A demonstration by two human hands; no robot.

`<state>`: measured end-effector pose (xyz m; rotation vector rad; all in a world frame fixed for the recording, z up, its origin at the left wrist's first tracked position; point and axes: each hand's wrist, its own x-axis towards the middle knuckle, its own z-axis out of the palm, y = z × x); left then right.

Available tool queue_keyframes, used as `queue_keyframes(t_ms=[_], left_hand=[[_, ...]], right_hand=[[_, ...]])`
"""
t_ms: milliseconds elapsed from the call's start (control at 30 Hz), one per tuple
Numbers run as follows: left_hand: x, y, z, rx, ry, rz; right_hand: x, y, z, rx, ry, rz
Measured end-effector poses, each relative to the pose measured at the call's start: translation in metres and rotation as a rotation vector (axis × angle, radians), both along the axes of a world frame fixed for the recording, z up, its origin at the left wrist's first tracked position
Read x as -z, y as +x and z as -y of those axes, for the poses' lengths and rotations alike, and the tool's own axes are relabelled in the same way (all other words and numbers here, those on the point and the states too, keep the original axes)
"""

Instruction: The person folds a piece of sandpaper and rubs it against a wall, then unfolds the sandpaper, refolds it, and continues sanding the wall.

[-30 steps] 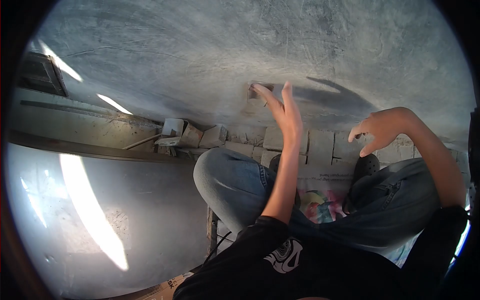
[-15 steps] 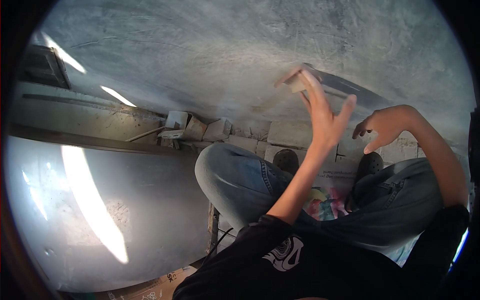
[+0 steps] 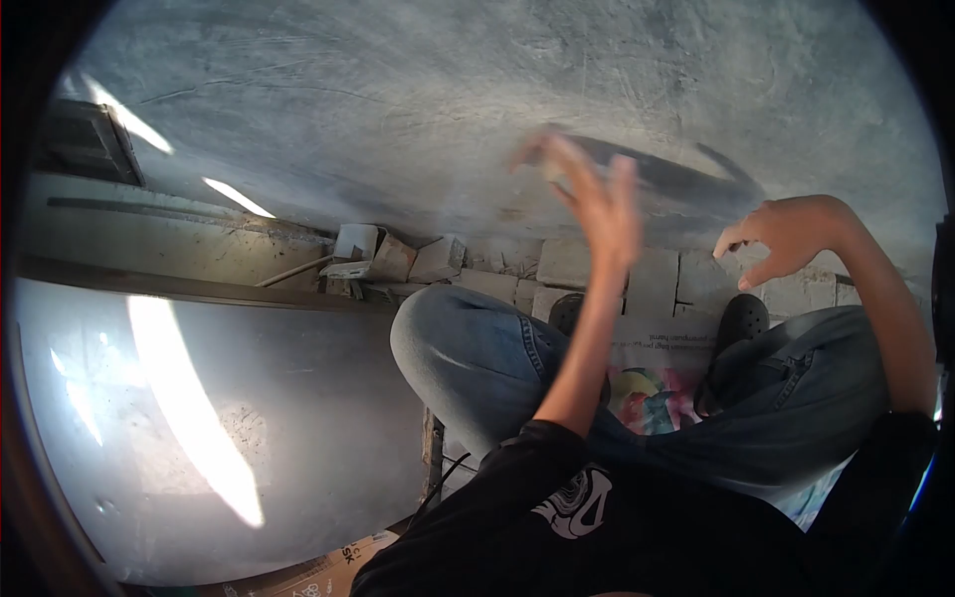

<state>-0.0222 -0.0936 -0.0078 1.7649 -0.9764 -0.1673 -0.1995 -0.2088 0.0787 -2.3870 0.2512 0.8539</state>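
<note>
My left hand (image 3: 595, 204) is raised at the grey wall (image 3: 398, 109), smeared by motion. Its fingers reach up and left, pressing a small tan piece (image 3: 553, 171) against the wall surface; blur hides what kind of thing it is. The thumb sticks up apart from the fingers. My right hand (image 3: 791, 239) hangs bent at the wrist in front of the wall's foot, above my right shoe. Its fingers are loosely curled, with a gap between them and the thumb, and nothing shows in it.
Pale paving blocks (image 3: 652, 282) line the wall's foot, with loose broken blocks (image 3: 393, 257) at left. A large shiny panel (image 3: 328, 428) lies at my left, beside cardboard (image 3: 333, 572). Under me is a printed colourful sheet (image 3: 657, 398). My bent knees (image 3: 448, 338) flank it.
My left hand has swept left along the wall with the tan piece. My right hand has shifted slightly right, its fingers still loosely curled.
</note>
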Motion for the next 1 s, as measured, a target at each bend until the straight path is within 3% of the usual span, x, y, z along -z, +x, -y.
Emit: queue_keyframes(t_ms=[33,100,233,300,333,367,433,467,533,567,633,767,833,867,900,967,1000], left_hand=[[-0.002,0.016,-0.002,0.009,0.005,-0.004],[-0.008,0.036,-0.006,0.082,-0.427,-0.64],[-0.008,-0.017,0.011,0.152,-0.437,-0.602],[-0.007,-0.045,0.003,0.214,0.025,-0.131],[0.004,-0.034,0.007,0.19,-0.013,-0.063],[0.008,-0.019,0.01,0.194,-0.01,-0.064],[0.006,0.017,0.006,0.058,-0.306,-0.409],[0.007,0.029,0.002,0.062,-0.303,-0.416],[0.001,0.046,-0.006,0.09,-0.309,-0.665],[0.005,0.033,-0.003,0.085,-0.312,-0.657],[-0.001,-0.016,0.004,0.117,-0.003,-0.045],[-0.007,-0.007,0.001,0.047,0.05,0.036],[-0.003,0.04,-0.003,-0.05,-0.315,-0.397],[0.008,0.062,-0.007,0.085,-0.434,-0.597],[0.007,0.053,-0.005,0.079,-0.44,-0.592],[0.0,0.009,0.0,0.055,-0.171,-0.152],[-0.011,-0.012,-0.005,0.098,-0.025,-0.101]], right_hand=[[-0.002,-0.002,0.0,0.028,-0.007,-0.019],[-0.003,-0.006,0.002,0.061,-0.014,-0.043],[0.005,-0.004,0.003,0.026,-0.016,-0.024],[0.003,0.0,0.0,-0.006,-0.02,-0.016],[-0.003,0.002,-0.004,-0.004,-0.047,-0.052],[-0.005,0.001,-0.006,0.006,-0.072,-0.09],[-0.001,-0.005,-0.003,0.029,-0.046,-0.062],[0.0,-0.009,-0.001,0.04,-0.026,-0.03],[0.006,-0.012,0.003,0.04,-0.016,-0.021],[0.008,-0.011,0.005,0.03,-0.008,-0.006],[0.012,-0.009,0.008,0.013,-0.006,0.004],[-0.002,-0.001,-0.003,0.031,-0.026,-0.029],[-0.007,-0.002,-0.006,0.044,-0.024,-0.059],[-0.008,-0.002,-0.007,0.072,-0.018,-0.084],[-0.006,-0.002,-0.006,0.064,-0.023,-0.081],[0.001,-0.002,-0.002,0.019,0.01,-0.014],[0.001,0.002,-0.004,0.006,0.007,-0.009]])
